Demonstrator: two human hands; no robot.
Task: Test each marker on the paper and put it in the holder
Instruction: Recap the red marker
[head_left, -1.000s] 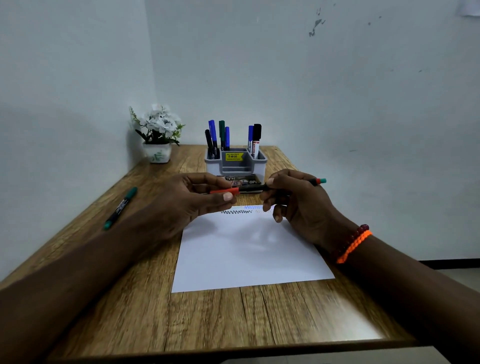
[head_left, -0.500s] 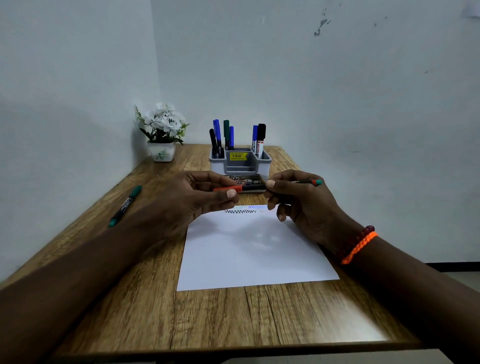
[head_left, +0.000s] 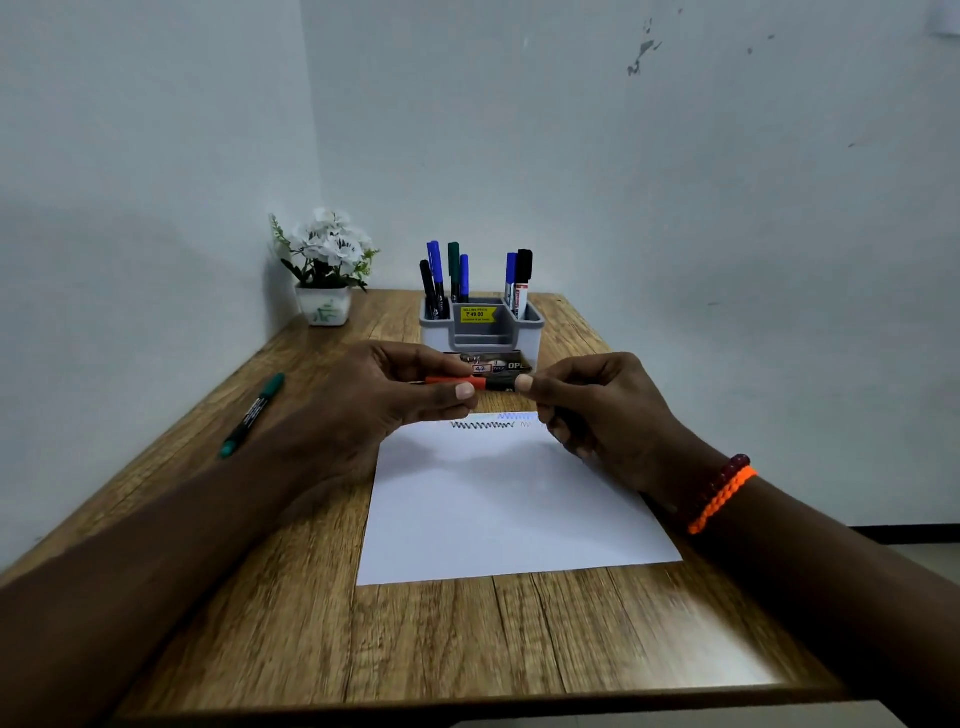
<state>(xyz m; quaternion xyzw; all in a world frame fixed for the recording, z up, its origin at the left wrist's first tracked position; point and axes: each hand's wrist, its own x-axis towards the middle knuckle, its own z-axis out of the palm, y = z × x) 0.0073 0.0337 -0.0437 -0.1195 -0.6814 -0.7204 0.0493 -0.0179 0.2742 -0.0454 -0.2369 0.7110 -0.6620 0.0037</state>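
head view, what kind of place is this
Probably a small desk in the corner of a plain room, perhaps a study or office: a wooden table against bare walls, a holder of markers, a sheet of paper and a potted flower.

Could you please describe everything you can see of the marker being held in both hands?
The slim marker with an orange-red cap and dark barrel lies roughly level in the air, above the far edge of the white sheet of paper and in front of the grey plastic holder. The left hand pinches the cap end; the right hand grips the barrel, hiding its far end. The cap looks seated or nearly so. It looks plastic.
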